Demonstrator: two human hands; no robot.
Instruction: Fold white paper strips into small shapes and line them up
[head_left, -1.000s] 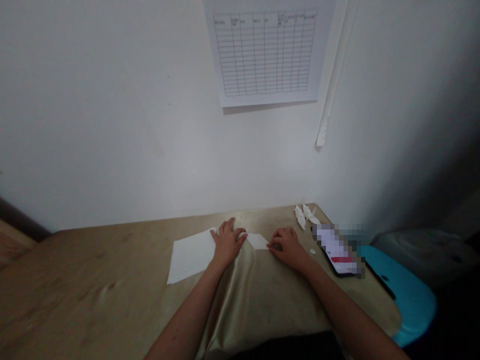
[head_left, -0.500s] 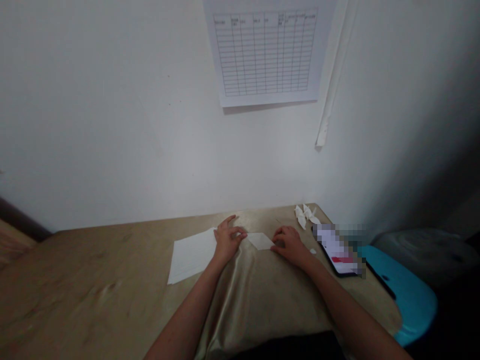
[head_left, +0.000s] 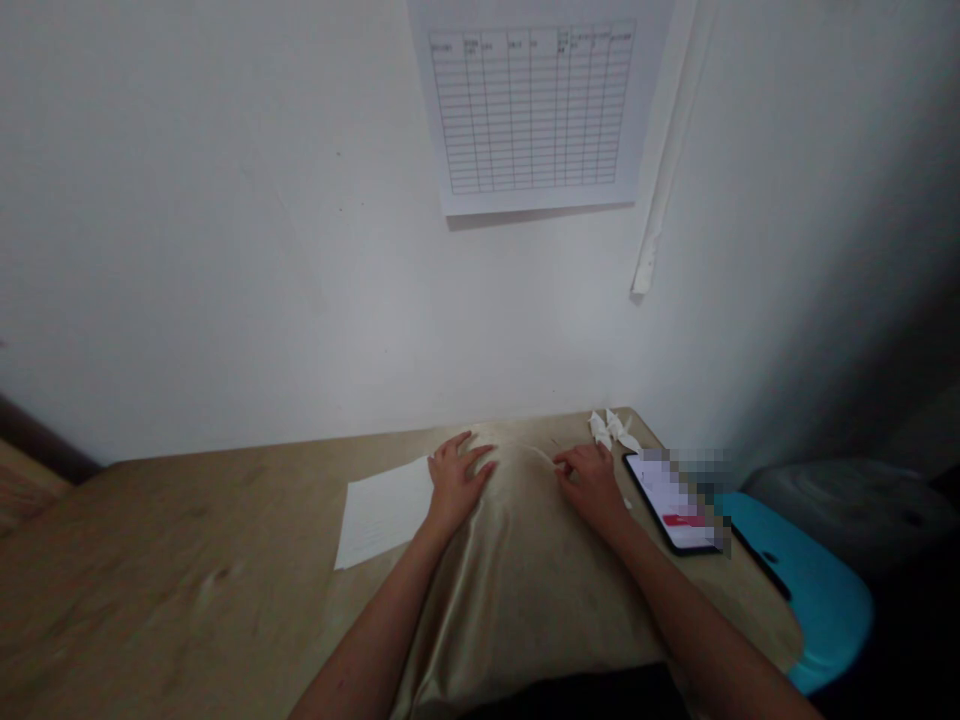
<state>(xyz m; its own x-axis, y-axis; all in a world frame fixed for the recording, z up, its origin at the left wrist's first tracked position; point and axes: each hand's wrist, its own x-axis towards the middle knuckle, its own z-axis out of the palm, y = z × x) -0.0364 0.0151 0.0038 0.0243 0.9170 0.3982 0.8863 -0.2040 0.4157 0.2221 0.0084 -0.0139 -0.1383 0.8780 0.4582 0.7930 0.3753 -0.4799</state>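
Tabletop (head_left: 187,540), glossy tan, beneath white paper (head_left: 384,512), pale wall (head_left: 262,250) beyond

The left hand (head_left: 457,478) covers part of the white paper (head_left: 384,515); the wall sheet (head_left: 536,130) is cut off above.

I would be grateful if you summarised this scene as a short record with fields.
Left hand: fingers spread, beside the white sheets; holding nothing visible
Right hand: fingertips hold a piece of paper, seen nearly edge-on
Phone: on the table, at right
White folded pieces: by the far right corner
Wall: printed chart
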